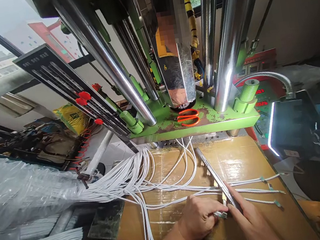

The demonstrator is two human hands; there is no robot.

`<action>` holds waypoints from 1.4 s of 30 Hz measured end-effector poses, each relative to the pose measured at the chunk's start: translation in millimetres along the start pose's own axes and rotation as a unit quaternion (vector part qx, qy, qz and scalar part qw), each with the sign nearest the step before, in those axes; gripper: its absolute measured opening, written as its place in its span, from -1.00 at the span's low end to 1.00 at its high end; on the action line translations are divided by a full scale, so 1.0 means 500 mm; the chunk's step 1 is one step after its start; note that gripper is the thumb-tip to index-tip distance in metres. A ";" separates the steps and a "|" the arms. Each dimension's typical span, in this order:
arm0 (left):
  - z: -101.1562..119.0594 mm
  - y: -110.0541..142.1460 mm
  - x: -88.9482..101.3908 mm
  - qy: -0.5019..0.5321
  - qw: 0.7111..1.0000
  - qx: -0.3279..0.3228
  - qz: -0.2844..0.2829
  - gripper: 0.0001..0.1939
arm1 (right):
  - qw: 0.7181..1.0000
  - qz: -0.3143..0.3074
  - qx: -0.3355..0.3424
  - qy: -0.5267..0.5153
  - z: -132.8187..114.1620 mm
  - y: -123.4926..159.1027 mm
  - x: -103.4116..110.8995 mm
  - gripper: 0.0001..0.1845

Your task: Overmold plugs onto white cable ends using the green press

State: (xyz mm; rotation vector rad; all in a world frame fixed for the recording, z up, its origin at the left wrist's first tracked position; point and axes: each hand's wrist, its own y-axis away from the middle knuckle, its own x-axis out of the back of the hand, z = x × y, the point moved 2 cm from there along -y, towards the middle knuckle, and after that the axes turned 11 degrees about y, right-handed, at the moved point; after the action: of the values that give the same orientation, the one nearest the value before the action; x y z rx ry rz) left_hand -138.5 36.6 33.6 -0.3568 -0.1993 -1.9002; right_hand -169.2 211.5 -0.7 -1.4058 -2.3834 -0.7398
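My left hand [199,217] is closed in a pinch on the end of a white cable [220,215], pressing its tip toward a long metal bar fixture [215,176] lying on the tape-covered cardboard board [244,159]. My right hand [251,220] rests against the near end of that bar, fingers wrapped round it. Several white cables [132,176] fan from the left across the board, and three with small connector ends [277,203] stick out to the right of the bar.
A green press machine [196,120] with chrome columns [109,59] stands right behind the board, orange scissors [188,117] on its base. Bundles of white cable in plastic [17,193] lie at left. A lamp on a gooseneck [290,128] stands at right.
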 end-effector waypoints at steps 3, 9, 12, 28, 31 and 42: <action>-0.005 0.001 0.000 -0.004 1.000 -0.005 0.004 -0.51 | 0.999 0.032 -0.008 -0.020 -0.013 0.001 0.006 -0.44; -0.014 0.005 -0.001 -0.022 1.000 -0.018 -0.012 -0.50 | 0.999 0.043 -0.015 -0.017 -0.025 0.005 0.007 -0.43; -0.015 0.006 -0.001 -0.019 0.999 -0.024 -0.010 -0.50 | 1.000 0.023 -0.014 0.000 -0.016 0.004 0.002 -0.39; 0.007 -0.003 0.036 0.288 0.936 0.193 0.055 -0.67 | 0.999 0.035 -0.027 0.005 -0.043 0.002 0.004 -0.27; 0.000 -0.010 0.048 0.255 0.943 0.169 0.129 -0.74 | 0.998 0.049 -0.032 -0.005 -0.036 0.001 0.004 -0.31; -0.011 -0.020 0.039 0.047 0.993 0.021 0.109 -0.86 | 0.998 -0.009 -0.058 -0.022 -0.003 -0.004 -0.006 -0.15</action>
State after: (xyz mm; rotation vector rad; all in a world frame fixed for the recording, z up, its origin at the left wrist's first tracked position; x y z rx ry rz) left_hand -154.7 21.0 35.5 -0.2486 -0.1307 -1.6903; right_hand -169.8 207.7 -1.4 -1.4616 -2.4237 -0.8750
